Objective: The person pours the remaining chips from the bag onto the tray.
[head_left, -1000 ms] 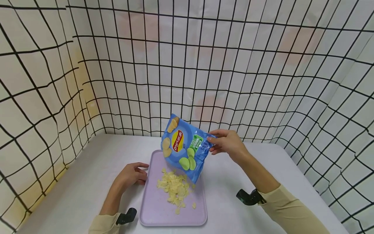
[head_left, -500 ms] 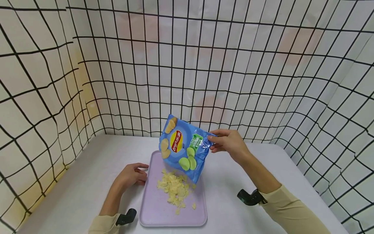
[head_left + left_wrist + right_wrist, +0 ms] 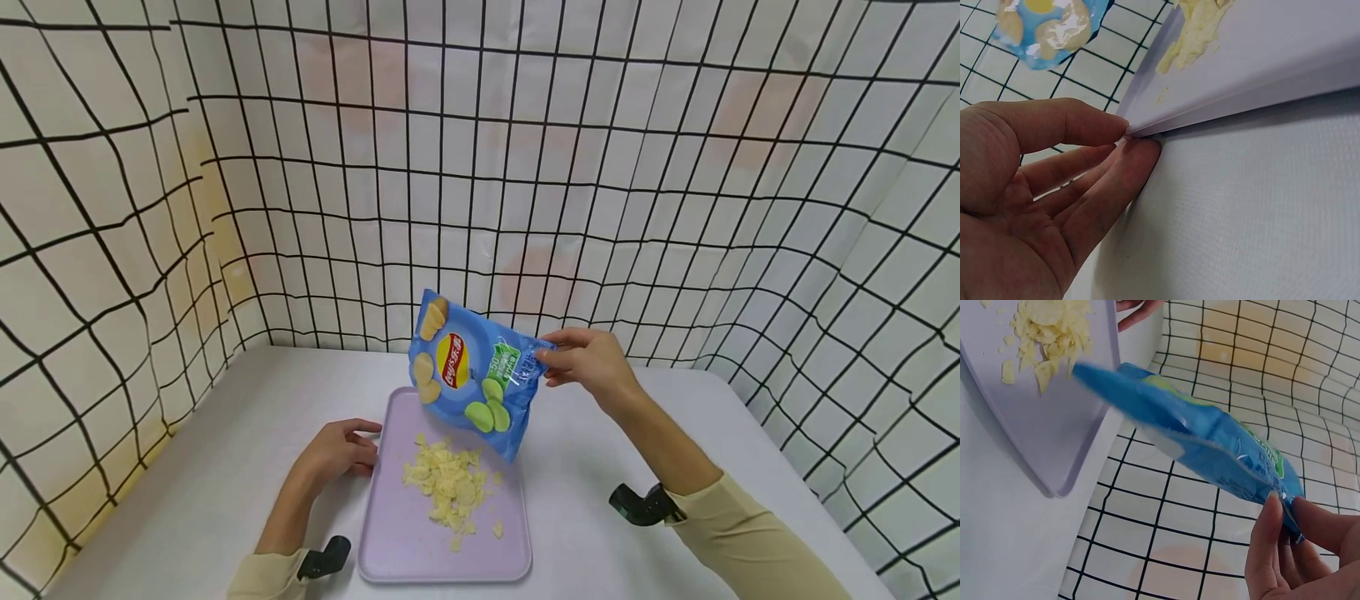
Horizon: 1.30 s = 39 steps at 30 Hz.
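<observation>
Held up by my right hand [image 3: 588,367] is a blue Lay's chip bag [image 3: 465,375], pinched at its right end between thumb and fingers. It hangs tilted above the far right part of a lilac tray [image 3: 420,554]. In the right wrist view the bag [image 3: 1204,437] slants towards the tray. A heap of broken potato chips [image 3: 450,483] lies mid-tray, with a few loose pieces around it. At the tray's left side rests my left hand [image 3: 337,450]. The left wrist view shows its thumb and fingers [image 3: 1138,159] pinching the tray's rim.
The tray lies on a white table [image 3: 600,542]. Black grid netting [image 3: 487,208] over white sheeting rises behind the table and along both sides. A black camera mount [image 3: 641,504] sits on the right wrist, another black mount [image 3: 326,557] on the left.
The bag has swung slightly: its upper left corner moved left, and its lower corner rose and shifted right, away from the chip heap. The left hand and tray have stayed put.
</observation>
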Motion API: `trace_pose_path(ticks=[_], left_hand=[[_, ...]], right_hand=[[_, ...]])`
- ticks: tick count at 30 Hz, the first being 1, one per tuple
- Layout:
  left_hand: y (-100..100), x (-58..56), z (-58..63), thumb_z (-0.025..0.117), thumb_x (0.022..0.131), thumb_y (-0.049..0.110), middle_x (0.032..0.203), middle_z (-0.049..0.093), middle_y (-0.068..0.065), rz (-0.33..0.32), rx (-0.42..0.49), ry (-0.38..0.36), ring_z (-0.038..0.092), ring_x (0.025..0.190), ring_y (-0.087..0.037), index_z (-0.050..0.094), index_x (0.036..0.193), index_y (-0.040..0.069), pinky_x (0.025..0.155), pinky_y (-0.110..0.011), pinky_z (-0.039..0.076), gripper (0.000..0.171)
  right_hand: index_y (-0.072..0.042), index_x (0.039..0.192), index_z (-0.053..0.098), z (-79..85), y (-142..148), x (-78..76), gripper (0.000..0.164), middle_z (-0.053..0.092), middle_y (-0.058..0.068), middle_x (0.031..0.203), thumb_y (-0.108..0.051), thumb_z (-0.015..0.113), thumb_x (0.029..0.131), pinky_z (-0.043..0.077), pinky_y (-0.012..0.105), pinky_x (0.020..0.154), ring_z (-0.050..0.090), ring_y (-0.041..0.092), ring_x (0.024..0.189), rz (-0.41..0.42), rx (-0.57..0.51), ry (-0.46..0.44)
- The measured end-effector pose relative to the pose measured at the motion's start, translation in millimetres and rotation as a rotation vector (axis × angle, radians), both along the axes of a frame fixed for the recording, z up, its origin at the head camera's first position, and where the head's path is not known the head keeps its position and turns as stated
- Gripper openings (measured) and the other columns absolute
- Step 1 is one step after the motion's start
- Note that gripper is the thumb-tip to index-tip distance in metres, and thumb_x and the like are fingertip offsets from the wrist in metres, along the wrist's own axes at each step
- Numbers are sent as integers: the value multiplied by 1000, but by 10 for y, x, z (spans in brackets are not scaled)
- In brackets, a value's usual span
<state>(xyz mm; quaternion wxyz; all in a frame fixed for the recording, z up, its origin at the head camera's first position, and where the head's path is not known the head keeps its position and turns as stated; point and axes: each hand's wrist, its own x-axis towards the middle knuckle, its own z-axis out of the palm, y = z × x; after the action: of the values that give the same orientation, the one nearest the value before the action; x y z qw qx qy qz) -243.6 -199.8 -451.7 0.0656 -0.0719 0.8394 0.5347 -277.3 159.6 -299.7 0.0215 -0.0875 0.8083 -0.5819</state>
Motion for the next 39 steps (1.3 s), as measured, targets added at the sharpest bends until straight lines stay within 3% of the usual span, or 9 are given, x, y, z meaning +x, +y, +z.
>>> trace_pose_path(ticks=[12, 19, 27, 36, 39], left_hand=[[-20, -50, -92, 74, 82, -1, 94, 68, -12, 6, 5, 7, 69, 71, -19, 64, 130, 0, 69, -33, 61, 49], [-15, -50, -79, 74, 82, 0, 95, 68, -13, 0, -5, 0, 69, 71, -20, 63, 130, -1, 70, -33, 61, 50], [-14, -53, -73, 74, 83, 1, 95, 67, -13, -1, -19, 3, 68, 72, -19, 63, 131, 0, 70, -35, 61, 49], [-20, -41, -68, 73, 84, 1, 96, 68, -13, -1, -19, -4, 68, 72, -19, 62, 131, -1, 71, -35, 61, 49], [-21, -39, -64, 74, 84, 1, 96, 68, -13, -3, -14, -3, 68, 72, -19, 63, 131, -1, 71, -34, 61, 49]], right_hand=[[3, 115, 72, 62, -57, 8, 30, 73, 10, 89, -18, 72, 94, 62, 30, 72, 69, 18, 70, -44, 54, 80], [6, 113, 73, 62, -55, -8, 30, 73, 12, 89, -17, 73, 93, 62, 28, 70, 68, 16, 67, -37, 73, 114], [4, 120, 71, 96, -35, -6, 33, 75, 17, 102, -13, 73, 92, 62, 28, 77, 74, 20, 80, 3, 108, 101], [-1, 119, 72, 73, -42, -34, 30, 75, 16, 105, -15, 73, 93, 62, 31, 80, 73, 34, 91, -39, 124, 91], [-3, 118, 73, 64, -46, -41, 29, 75, 16, 104, -18, 73, 94, 62, 35, 83, 74, 33, 89, -54, 112, 98]])
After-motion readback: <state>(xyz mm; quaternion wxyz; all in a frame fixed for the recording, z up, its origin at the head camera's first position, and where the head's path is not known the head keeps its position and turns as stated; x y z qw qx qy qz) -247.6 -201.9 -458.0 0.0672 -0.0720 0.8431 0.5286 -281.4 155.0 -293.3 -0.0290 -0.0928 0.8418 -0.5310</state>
